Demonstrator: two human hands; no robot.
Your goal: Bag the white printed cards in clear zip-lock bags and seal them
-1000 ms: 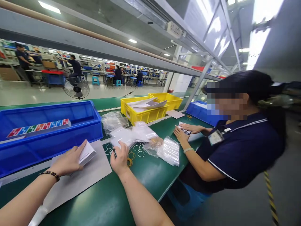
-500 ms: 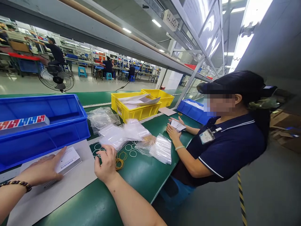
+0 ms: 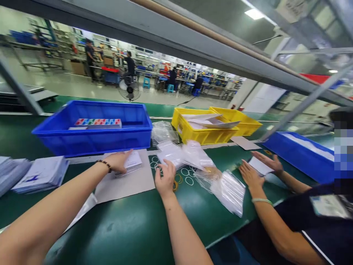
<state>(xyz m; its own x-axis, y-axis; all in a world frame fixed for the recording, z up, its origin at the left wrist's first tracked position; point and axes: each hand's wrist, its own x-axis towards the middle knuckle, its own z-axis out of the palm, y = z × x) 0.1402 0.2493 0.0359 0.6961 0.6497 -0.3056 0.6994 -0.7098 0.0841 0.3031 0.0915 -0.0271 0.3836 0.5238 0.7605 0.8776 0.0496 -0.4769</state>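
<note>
1. Landmark: the long blue plastic bin on the green conveyor mat. All positions below are referred to it.
2. Your left hand lies just in front of the bin's right half, palm down and fingers stretched flat, not closed. It presses on a small stack of white printed paper cards. The flat press appears meant to keep the loose cards squared and stop them fanning.
3. The stack sits on a thin grey cardboard sheet, matt and stiff. The sheet gives the cards a smoother base than the mat.
4. Your right hand is in front of the bin's right corner, further towards you, with its fingers curled down onto the mat. I cannot tell whether it pinches anything.
5. Just beyond that hand lie thin rubber rings, white and yellow, flat and scattered. They are spread singly, which probably makes one easy to pick out.
6. Right of the bin lie heaps of clear, glossy plastic bags, crumpled and slippery-looking.
7. Inside the bin, against its far wall, rests a slim box with red, blue and green panels.
8. In front of the bin's left end lies a stack of white printed leaflets.
9. Right of the bin stand two yellow plastic crates. Further right, a co-worker's hands handle white cards, well apart from yours.
</note>
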